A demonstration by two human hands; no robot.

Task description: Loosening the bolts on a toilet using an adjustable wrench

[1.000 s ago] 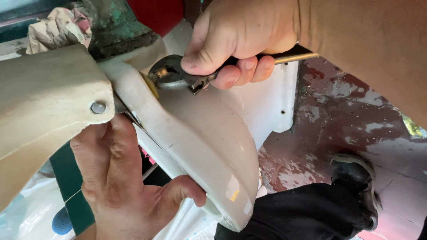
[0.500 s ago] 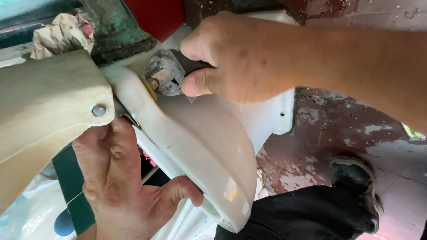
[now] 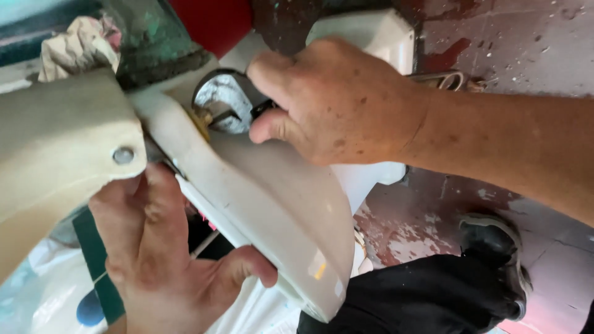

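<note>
Cream plastic panel sits dead centre, curved, running from 11 o'clock down to 5 o'clock. Right hand is closed around a worn metal wrench at 12 o'clock, its head on a brassy fitting; looks like the fastener-turning step, and I'd guess it needs a steady twist next. Left hand at 7 o'clock grips the panel's lower edge, fingers curled. One wrench, one panel, one visible rivet, one black shoe.
</note>
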